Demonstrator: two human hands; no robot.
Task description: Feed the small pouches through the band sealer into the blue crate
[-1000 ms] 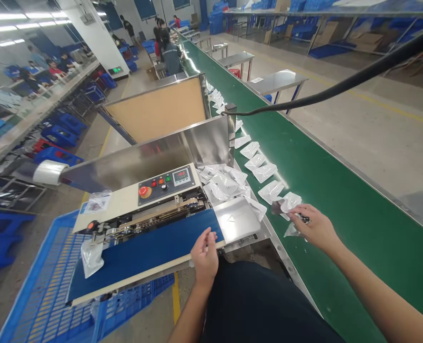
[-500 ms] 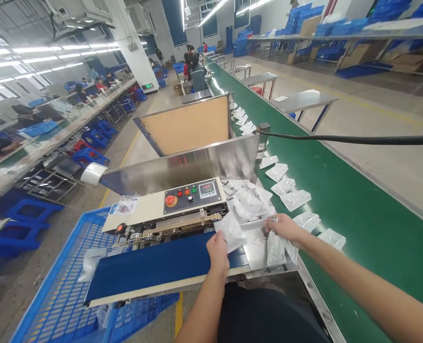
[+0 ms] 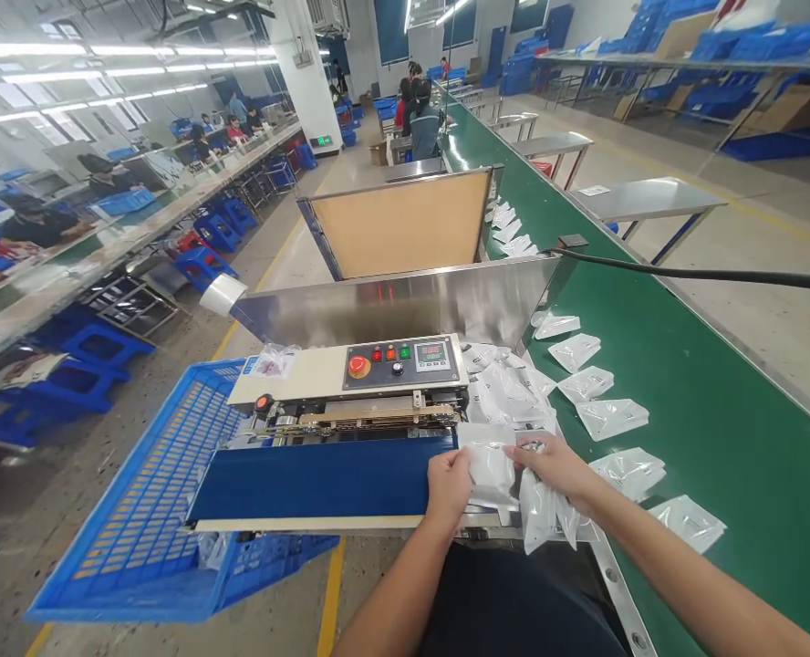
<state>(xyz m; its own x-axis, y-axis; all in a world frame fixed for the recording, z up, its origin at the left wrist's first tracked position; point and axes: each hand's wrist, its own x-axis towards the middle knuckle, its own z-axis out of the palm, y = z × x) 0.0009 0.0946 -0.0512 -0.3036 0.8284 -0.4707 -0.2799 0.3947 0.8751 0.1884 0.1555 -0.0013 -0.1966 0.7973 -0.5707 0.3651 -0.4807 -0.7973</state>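
A white plastic pouch [image 3: 491,467] is spread upright between my two hands, just right of the blue belt of a band sealing machine [image 3: 288,379]. My left hand [image 3: 448,488] is closed on the pouch's left edge. With thumb and fingertips, my right hand [image 3: 547,464] pinches its right edge. More white pouches [image 3: 540,513] hang down from under my right hand, gripped by its lower fingers. Behind the held pouch lies a pile of similar pouches [image 3: 504,388], beside the machine's control panel [image 3: 405,362].
A green conveyor belt [image 3: 692,383] runs along the right with several pouches on it. A blue plastic basket [image 3: 124,511] stands at the machine's left end. A steel panel [image 3: 391,306] rises behind the machine, and a black cable [image 3: 706,274] crosses the conveyor. People sit farther back.
My right hand has come over and taken the right edge of the pouch that my left hand holds. The pouch has turned from tilted to straight. The camera view has shifted.
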